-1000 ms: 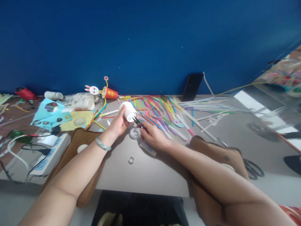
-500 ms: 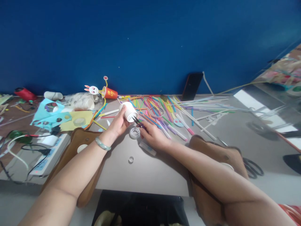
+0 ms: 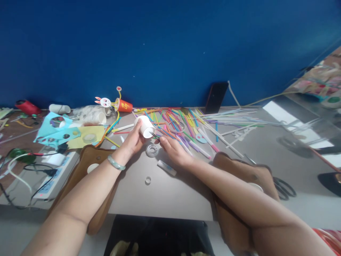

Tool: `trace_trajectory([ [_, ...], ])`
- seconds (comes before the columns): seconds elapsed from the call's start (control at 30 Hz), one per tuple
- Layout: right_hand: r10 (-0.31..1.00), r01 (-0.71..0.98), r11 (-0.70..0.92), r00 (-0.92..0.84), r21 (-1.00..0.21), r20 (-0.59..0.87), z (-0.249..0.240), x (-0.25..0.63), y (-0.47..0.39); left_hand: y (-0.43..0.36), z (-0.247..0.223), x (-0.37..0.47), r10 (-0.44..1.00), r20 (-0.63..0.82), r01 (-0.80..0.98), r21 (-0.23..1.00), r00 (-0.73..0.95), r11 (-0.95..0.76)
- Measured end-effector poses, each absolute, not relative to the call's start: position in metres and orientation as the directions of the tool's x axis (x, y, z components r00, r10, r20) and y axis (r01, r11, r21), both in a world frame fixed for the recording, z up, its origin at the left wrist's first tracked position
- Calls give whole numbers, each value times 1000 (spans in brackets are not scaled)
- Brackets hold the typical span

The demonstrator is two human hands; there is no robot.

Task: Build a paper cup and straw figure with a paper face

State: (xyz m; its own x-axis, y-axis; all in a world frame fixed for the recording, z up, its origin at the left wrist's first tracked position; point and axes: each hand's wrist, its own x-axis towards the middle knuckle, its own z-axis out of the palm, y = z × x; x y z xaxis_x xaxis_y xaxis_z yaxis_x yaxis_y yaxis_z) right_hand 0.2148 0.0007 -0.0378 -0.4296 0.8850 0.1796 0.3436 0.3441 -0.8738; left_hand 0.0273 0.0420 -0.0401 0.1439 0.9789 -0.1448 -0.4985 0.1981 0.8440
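My left hand (image 3: 134, 141) is closed around a white paper cup (image 3: 144, 124), which lies tilted on its side with its round end turned down to the right. In my right hand (image 3: 174, 151) is a small pair of scissors (image 3: 154, 135), its dark pointed blades at that end of the cup. Whether the tips go into the cup cannot be told. Just below the cup, a roll of tape (image 3: 152, 150) lies on the table. Closer to me are a small translucent tube (image 3: 166, 168) and a little clear ring (image 3: 147, 180).
Coloured pipe cleaners (image 3: 176, 124) and markers (image 3: 203, 150) spread behind my hands. An orange cup (image 3: 124, 105) with a rabbit face lies at the back, and a phone (image 3: 217, 96) leans on the wall. A power strip (image 3: 57, 177) is at left, black-handled scissors (image 3: 285, 188) at right.
My right hand has turned, and the scissor blades look closer together and narrower at the cup's end. The cup and my left hand have barely moved.
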Motion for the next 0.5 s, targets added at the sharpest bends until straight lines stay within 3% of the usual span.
trace_trajectory([
  [0.13, 866, 373, 382, -463, -845, 188, -33, 214, -1, 40, -38, 32, 982, -179, -615, 769, 55, 175],
  [0.5, 835, 457, 496, -486, -738, 260, -34, 211, -6, 38, -35, 33, 984, -165, -600, 781, 67, 172],
])
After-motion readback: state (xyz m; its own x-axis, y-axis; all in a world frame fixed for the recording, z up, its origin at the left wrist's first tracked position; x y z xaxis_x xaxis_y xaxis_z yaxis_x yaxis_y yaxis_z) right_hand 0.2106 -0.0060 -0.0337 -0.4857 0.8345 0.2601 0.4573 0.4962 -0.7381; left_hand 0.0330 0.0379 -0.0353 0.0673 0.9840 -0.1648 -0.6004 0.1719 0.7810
